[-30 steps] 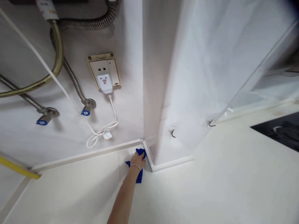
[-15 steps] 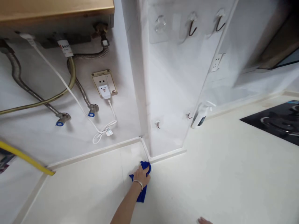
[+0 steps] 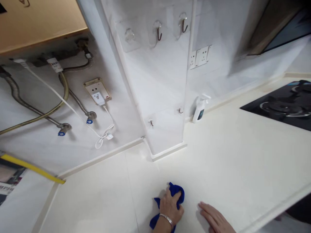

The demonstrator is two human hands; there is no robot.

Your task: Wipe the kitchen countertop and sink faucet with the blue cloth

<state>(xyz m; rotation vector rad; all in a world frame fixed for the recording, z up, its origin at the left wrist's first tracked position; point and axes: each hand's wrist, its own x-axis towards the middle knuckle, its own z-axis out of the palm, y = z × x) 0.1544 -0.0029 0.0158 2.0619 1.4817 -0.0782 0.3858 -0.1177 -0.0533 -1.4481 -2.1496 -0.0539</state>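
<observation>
Cloth (image 3: 177, 194), blue and bunched, sits on the near middle of the cream tabletop (image 3: 243, 155), directly under the left hand (image 3: 170, 207), whose fingers curl down over it and press it flat, long axis running from near-left to far-right with a tail poking out at the wrist beside the bracelet (image 3: 166, 218). Right hand (image 3: 213, 220) lies palm-down just to the right of the cloth, not touching it, fingers straight and spread narrow, holding nothing; left forearm comes in from the near edge. Spray bottle (image 3: 199, 108) stands far off against the pillar (image 3: 157, 97), well apart from both hands.
</observation>
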